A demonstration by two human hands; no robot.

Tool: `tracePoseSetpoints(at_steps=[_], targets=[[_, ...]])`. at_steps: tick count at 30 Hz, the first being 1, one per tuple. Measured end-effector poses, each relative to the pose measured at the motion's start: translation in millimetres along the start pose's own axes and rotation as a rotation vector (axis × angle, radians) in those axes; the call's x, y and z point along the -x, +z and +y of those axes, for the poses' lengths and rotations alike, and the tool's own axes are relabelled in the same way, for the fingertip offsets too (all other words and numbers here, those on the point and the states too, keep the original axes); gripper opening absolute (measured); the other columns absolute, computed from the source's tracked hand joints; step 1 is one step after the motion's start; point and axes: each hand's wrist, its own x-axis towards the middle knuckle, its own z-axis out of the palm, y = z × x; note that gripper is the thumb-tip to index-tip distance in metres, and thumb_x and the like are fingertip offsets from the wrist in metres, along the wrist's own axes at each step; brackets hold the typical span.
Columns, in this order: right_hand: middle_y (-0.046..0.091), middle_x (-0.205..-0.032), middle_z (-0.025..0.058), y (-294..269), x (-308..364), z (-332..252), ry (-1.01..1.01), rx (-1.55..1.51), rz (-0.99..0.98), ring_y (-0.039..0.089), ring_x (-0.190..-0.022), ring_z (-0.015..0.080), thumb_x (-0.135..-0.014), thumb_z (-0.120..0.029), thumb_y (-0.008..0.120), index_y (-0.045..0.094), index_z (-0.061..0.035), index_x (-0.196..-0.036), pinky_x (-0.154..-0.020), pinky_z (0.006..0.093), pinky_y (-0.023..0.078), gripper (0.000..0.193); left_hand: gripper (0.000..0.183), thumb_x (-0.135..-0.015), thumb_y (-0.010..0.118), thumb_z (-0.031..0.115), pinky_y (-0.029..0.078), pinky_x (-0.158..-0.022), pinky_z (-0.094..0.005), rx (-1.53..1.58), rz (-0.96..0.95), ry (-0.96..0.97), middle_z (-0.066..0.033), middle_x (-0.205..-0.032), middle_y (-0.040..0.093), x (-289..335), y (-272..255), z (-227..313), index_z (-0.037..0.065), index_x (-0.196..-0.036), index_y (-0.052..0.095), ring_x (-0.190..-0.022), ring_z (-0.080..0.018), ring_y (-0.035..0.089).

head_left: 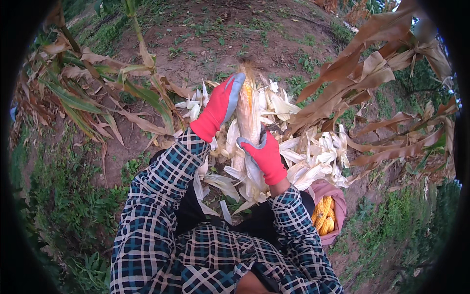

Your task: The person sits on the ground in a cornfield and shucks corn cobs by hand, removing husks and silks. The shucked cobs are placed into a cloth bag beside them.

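An ear of corn stands nearly upright between my hands, its silk-tipped end pointing away from me. Yellow kernels show through a gap in the pale husk near the tip. My left hand, in a red glove with grey palm and fingers, is closed on the ear's upper left side. Lower down, my right hand, gloved the same way, grips the husk around the base with its thumb across the front. A strip of loose husk hangs below the right hand. Some fingertips are hidden behind the ear.
Stripped husks lie heaped on the ground around the ear. At my right, a pinkish sack holds several bare yellow cobs. Dry corn stalks and leaves lean in from the right, others from the left.
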Motion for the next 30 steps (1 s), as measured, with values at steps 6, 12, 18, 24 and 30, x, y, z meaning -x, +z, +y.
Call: tracePoseSetpoints(at_steps=[6, 12, 18, 24, 30], targets=[[0.064, -0.105, 0.0202, -8.5, 0.5, -6.4, -0.051, 0.291, 0.069, 0.063, -0.094, 0.0343, -0.068, -0.038, 0.078, 0.046, -0.0013, -0.131, -0.081, 0.0405, 0.049, 0.08, 0.047, -0.092, 0.057, 0.036, 0.047, -0.075, -0.0286, -0.272, 0.059, 0.024, -0.0103, -0.094, 0.069, 1.7, -1.5, 5.4, -0.004, -0.116, 0.058, -0.082, -0.0176, 0.063], [0.064, -0.101, 0.021, -11.9, 4.1, -6.8, -0.08, 0.305, 0.052, 0.063, -0.093, 0.035, -0.068, -0.04, 0.078, 0.046, -0.0006, -0.13, -0.08, 0.0407, 0.049, 0.08, 0.032, -0.093, 0.058, 0.03, 0.048, -0.062, -0.0255, 0.14, 0.103, -0.086, -0.0035, -0.08, 0.063, 2.9, -0.6, -3.8, 0.001, -0.104, 0.061, -0.068, -0.0105, 0.059], [0.064, -0.102, 0.0219, -13.6, 4.8, -10.1, -0.082, 0.289, 0.044, 0.063, -0.092, 0.0359, -0.068, -0.041, 0.078, 0.046, 0.0007, -0.13, -0.079, 0.0401, 0.049, 0.081, 0.035, -0.093, 0.056, 0.036, 0.051, -0.061, -0.0268, 0.281, 0.055, -0.183, -0.0044, -0.077, 0.062, -0.8, -3.4, -4.8, 0.002, -0.099, 0.062, -0.066, -0.0119, 0.06], [0.063, -0.102, 0.0224, -20.9, 5.3, -12.2, -0.138, 0.325, 0.002, 0.063, -0.093, 0.0362, -0.068, -0.042, 0.078, 0.047, 0.0, -0.13, -0.079, 0.0403, 0.049, 0.081, 0.048, -0.092, 0.052, 0.048, 0.043, -0.06, -0.027, 0.039, 0.042, -0.178, -0.0023, -0.071, 0.053, -0.2, -9.5, 13.8, 0.001, -0.083, 0.059, -0.064, -0.0106, 0.049], [0.065, -0.102, 0.0142, -39.3, 4.7, -21.4, -0.103, 0.07, -0.219, 0.063, -0.087, 0.0242, -0.07, -0.032, 0.079, 0.048, 0.0011, -0.129, -0.077, 0.0343, 0.048, 0.074, 0.051, -0.095, 0.047, 0.047, 0.04, -0.065, -0.0288, -0.161, 0.049, -0.052, -0.004, -0.066, 0.048, -3.0, -25.7, 12.3, -0.002, -0.079, 0.056, -0.066, -0.0109, 0.044]])
